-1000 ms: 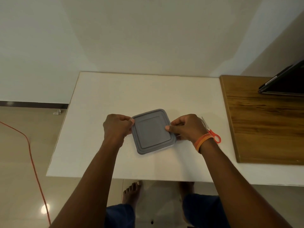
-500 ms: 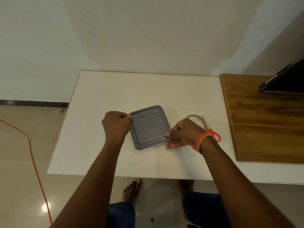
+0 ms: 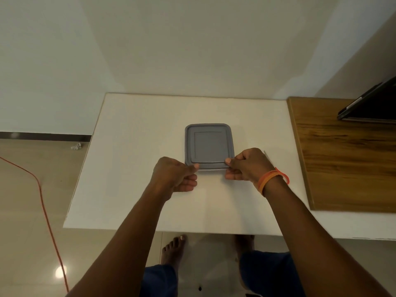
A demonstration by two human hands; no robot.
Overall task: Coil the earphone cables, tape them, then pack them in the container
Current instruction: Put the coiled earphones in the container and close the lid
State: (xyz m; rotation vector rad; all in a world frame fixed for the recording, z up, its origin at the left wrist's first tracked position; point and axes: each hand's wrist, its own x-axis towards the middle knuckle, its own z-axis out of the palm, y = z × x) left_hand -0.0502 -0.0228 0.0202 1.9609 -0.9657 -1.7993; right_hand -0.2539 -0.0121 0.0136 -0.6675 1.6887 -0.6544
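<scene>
square grey plastic lidded container [image 3: 209, 146]: set flat on white table [image 3: 132, 151], lid closed, contents hidden | left hand [image 3: 174, 176]: near-left corner pinched by thumb | right hand [image 3: 246, 166]: near-right corner gripped | hands held apart

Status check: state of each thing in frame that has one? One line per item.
container: closed, flat on the white table, lid on
gray lid: seated on the container, square to the table edge
left hand: fingers curled, thumb pinching the lid's near-left corner
right hand: fingers curled, thumb pinching the lid's near-right corner
scissors: mostly hidden behind the right wrist, cannot tell open or shut
</scene>
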